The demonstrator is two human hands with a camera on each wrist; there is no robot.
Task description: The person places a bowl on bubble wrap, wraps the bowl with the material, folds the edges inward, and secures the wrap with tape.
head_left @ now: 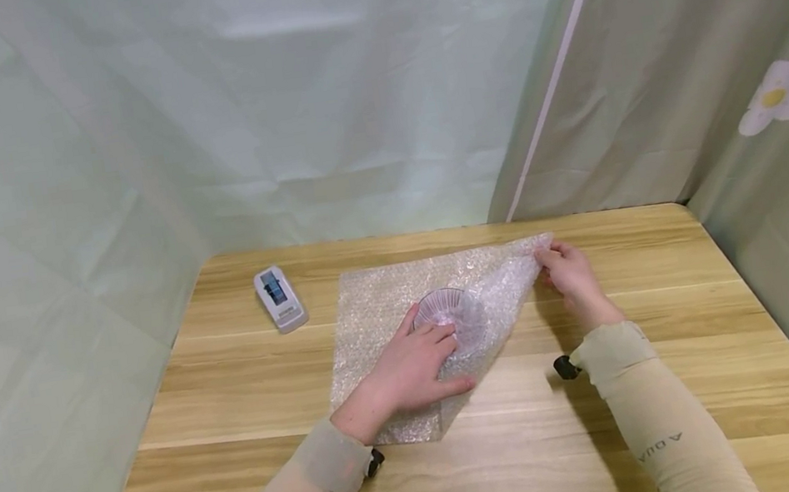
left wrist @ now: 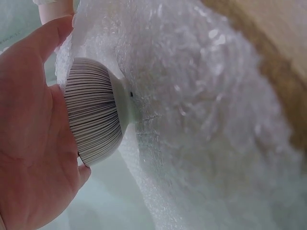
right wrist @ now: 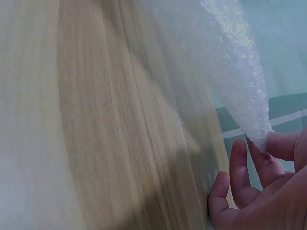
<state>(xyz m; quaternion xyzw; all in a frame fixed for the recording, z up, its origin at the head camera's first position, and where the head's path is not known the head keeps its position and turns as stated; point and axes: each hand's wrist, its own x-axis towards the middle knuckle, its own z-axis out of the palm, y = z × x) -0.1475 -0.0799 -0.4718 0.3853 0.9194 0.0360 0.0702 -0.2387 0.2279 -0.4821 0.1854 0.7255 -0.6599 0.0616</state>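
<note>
Right fingers point(right wrist: 283, 145) pinch raised corner of bubble wrap point(head_left: 373, 308); left fingers point(head_left: 437, 334) spread, resting on striped bowl point(left wrist: 96, 112).

- The bowl point(left wrist: 93, 112) is lined outside with thin blackish stripes on white; its foot is left plain and pale.
- The bubble wrap point(head_left: 373, 308) is clear and whitish, dotted with small bubbles.
- The table point(head_left: 488, 477) is toned in yellow-brown wood, banded from left edge to right edge.
- Near the table's back left corner, a device point(head_left: 290, 317) is finished in light grey around a dark panel.
- The right sleeve point(head_left: 659, 402) is coloured beige and lettered in grey.
- Beyond the back edge, the curtain point(head_left: 344, 102) is tinted pale green; beyond the back right corner, a white flower point(head_left: 782, 95) is centred in yellow.
</note>
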